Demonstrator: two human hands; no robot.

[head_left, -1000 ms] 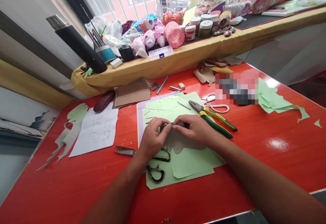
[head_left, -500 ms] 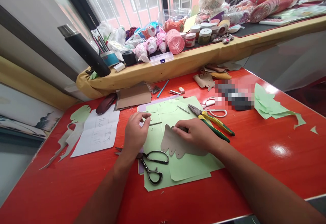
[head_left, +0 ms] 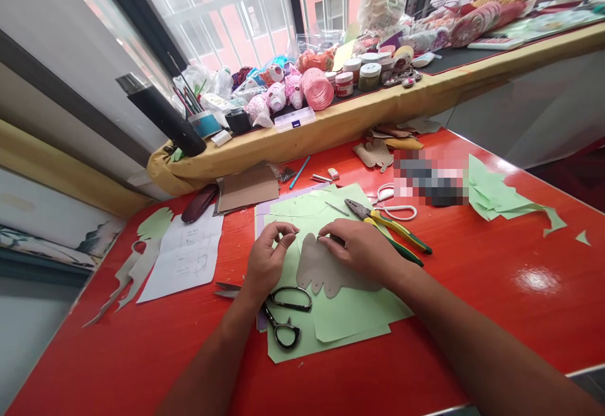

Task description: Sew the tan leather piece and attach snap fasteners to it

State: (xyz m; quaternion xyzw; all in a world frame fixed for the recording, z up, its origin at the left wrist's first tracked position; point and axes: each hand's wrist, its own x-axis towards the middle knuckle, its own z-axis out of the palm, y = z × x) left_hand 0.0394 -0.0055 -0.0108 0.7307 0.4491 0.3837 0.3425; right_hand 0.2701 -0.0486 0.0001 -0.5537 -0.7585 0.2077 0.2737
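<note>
My right hand rests on a grey-brown scalloped cutout, perhaps leather, with small holes along its lower lobes. Its thumb and fingers pinch near the top edge. Just left of it, my left hand is closed in a pinch. A small dark tip shows at those fingertips, but what it belongs to is mostly covered. Under both lie green paper sheets. Black-handled scissors lie partly beneath my left forearm. Pliers with yellow-green handles lie beyond my right hand.
White-handled scissors, a metal rod, a blue pen and brown card lie farther back on the red table. A drawing sheet and a glasses case are left. A black flask leans on the crowded sill.
My left hand has moved right and its fingers have closed together close to the cutout. The thin dark rod beside it no longer shows on the paper. My right hand stays on the cutout.
</note>
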